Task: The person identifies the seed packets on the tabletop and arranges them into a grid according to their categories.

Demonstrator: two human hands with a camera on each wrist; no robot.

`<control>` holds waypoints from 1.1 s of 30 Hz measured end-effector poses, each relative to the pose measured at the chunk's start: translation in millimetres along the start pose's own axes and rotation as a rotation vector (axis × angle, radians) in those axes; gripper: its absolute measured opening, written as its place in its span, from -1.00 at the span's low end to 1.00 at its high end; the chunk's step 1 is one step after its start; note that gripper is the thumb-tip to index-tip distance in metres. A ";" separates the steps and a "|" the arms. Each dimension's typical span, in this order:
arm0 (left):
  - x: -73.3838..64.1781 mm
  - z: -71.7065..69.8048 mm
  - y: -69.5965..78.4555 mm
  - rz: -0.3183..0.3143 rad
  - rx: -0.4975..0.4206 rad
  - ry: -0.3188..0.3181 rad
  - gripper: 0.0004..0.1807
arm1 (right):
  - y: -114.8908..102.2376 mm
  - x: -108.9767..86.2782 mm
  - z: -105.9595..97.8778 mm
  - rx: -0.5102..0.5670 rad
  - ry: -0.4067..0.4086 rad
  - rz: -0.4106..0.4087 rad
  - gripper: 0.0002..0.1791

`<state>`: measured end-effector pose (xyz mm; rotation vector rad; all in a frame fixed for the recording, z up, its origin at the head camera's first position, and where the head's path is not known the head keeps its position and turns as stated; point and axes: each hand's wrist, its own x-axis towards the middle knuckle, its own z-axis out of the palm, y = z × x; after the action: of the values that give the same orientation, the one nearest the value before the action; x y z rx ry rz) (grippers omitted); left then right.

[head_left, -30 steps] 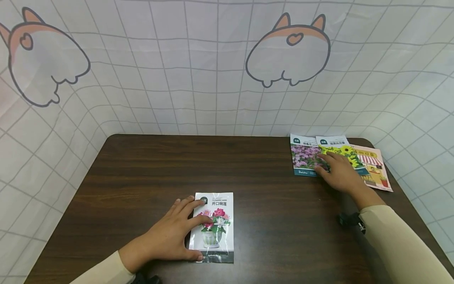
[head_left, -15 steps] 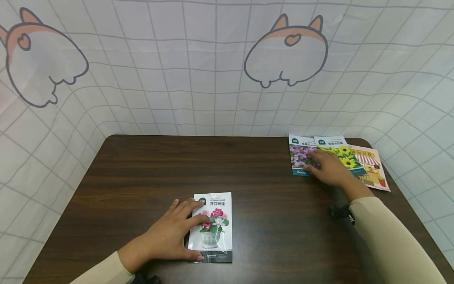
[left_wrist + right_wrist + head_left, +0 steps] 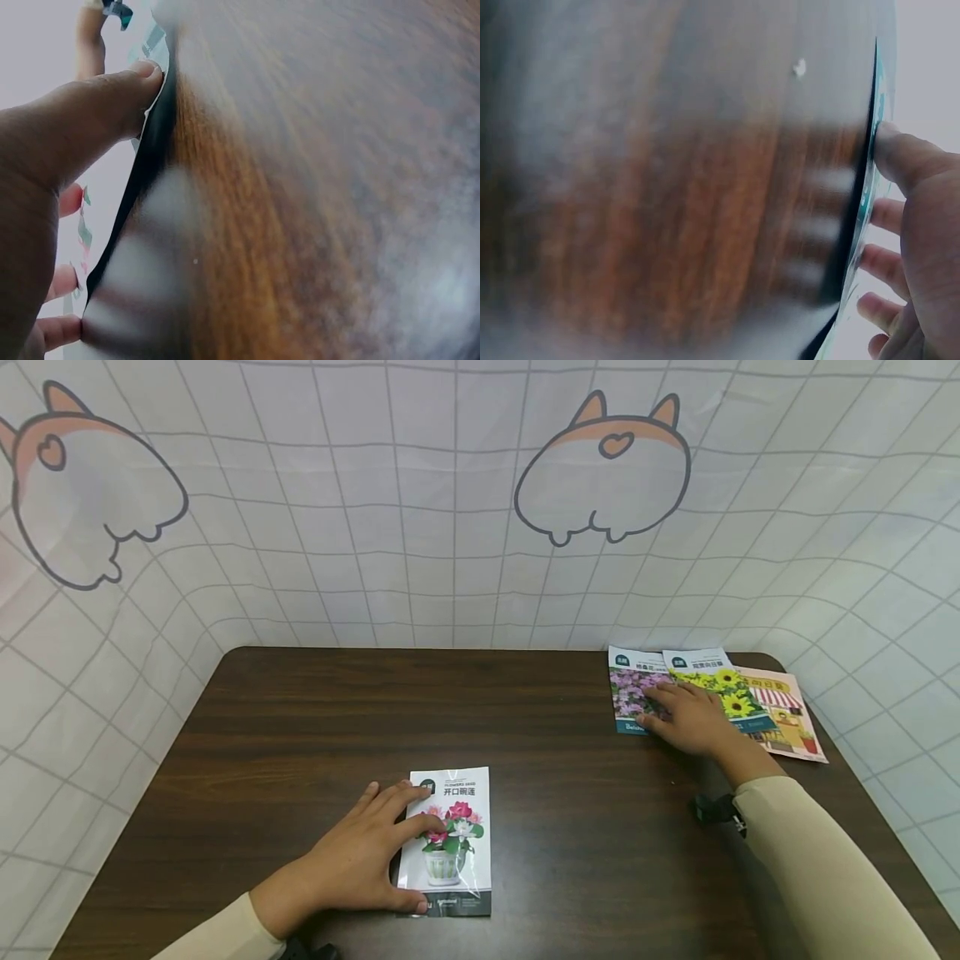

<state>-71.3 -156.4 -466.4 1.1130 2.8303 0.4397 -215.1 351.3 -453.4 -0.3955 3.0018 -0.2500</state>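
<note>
Near zone: the left hand (image 3: 367,852) is resting with fingers spread and extended, thumb on the lower part and fingertips on the upper part of a potted-flower packet (image 3: 459,847); it is touching this packet without closing round it. The packet is lying nearer the viewer than the table's far edge, well in from the left edge of the table (image 3: 570,835). Relative to the preceding second, hand and packet are keeping their places.

Far zone: the right hand (image 3: 693,720) is reaching toward the far right corner, fingers relaxed and parted, not wrapping anything. It is now bearing further left, thumb touching the purple-flower packet (image 3: 628,693) near its lower edge. The yellow-flower packet (image 3: 738,700) is overlapping this one and, on its right, a pink packet (image 3: 795,727); all three are holding position by the far edge. In judgement, the shift is moving the right hand's contact toward the purple-flower packet; whether that packet's edge is lifting cannot be told.
</note>
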 end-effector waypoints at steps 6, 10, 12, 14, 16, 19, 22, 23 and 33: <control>-0.5 -1.6 1.4 -0.004 -0.004 -0.013 -0.07 | -3.2 -2.3 0.1 -0.037 0.009 -0.047 -0.27; 0.2 -2.8 2.0 -0.007 0.000 -0.025 -0.06 | -4.5 -4.4 1.1 -0.064 0.020 -0.076 -0.27; 0.5 -3.3 2.0 -0.010 -0.001 -0.029 -0.06 | -6.2 -5.5 1.0 -0.068 0.025 -0.086 -0.28; 0.7 -3.9 2.3 -0.014 -0.001 -0.036 -0.06 | -8.2 -6.9 0.8 -0.067 0.029 -0.095 -0.28; 0.7 -4.1 2.2 -0.015 -0.002 -0.038 -0.05 | -10.2 -8.2 0.3 -0.061 0.026 -0.097 -0.28; 0.6 -4.4 2.6 -0.014 0.000 -0.038 -0.05 | -12.3 -10.0 0.0 -0.055 0.024 -0.100 -0.29; 0.6 -5.1 3.1 -0.020 0.000 -0.042 -0.05 | -12.3 -10.9 0.4 -0.052 0.023 -0.109 -0.30; 0.6 -5.3 3.3 -0.023 -0.001 -0.043 -0.05 | -12.2 -11.2 0.5 -0.051 0.021 -0.111 -0.30; -0.2 -6.7 4.9 -0.031 -0.009 -0.043 -0.04 | -14.1 -17.2 0.9 -0.039 0.014 -0.153 -0.28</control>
<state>-69.1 -154.7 -458.5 1.0628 2.8011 0.4210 -195.0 342.3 -450.5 -0.6317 2.9972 -0.2083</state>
